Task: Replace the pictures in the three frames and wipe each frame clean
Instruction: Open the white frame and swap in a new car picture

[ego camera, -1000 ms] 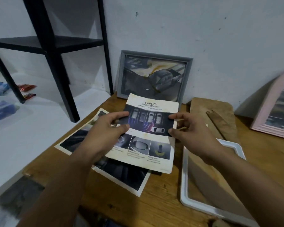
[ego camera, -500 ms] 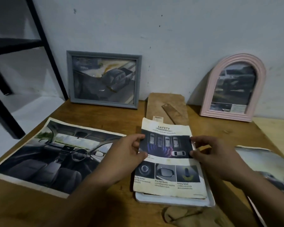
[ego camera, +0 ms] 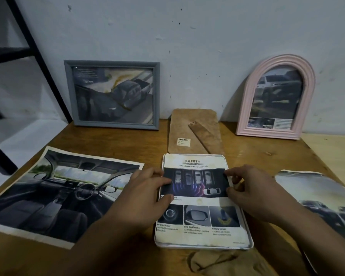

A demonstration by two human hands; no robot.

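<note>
A "SAFETY" car picture (ego camera: 199, 218) lies inside a white frame (ego camera: 249, 244) that is flat on the wooden table (ego camera: 127, 142). My left hand (ego camera: 147, 194) rests its fingertips and thumb on the picture's left edge. My right hand (ego camera: 255, 192) touches the right edge with bent fingertips. A grey frame (ego camera: 68, 92) and a pink arched frame (ego camera: 245, 100) lean against the wall, each with a car picture in it. The brown backing board (ego camera: 197, 126) with its stand lies just behind the white frame.
A large car-interior print (ego camera: 54, 194) lies at the left and another car print (ego camera: 317, 196) at the right edge. A brownish cloth (ego camera: 213, 261) lies near the table's front. A black shelf leg (ego camera: 42, 62) stands at the far left.
The picture has come down from my hands into the white frame and now lies flat in it. My view has moved closer over the table.
</note>
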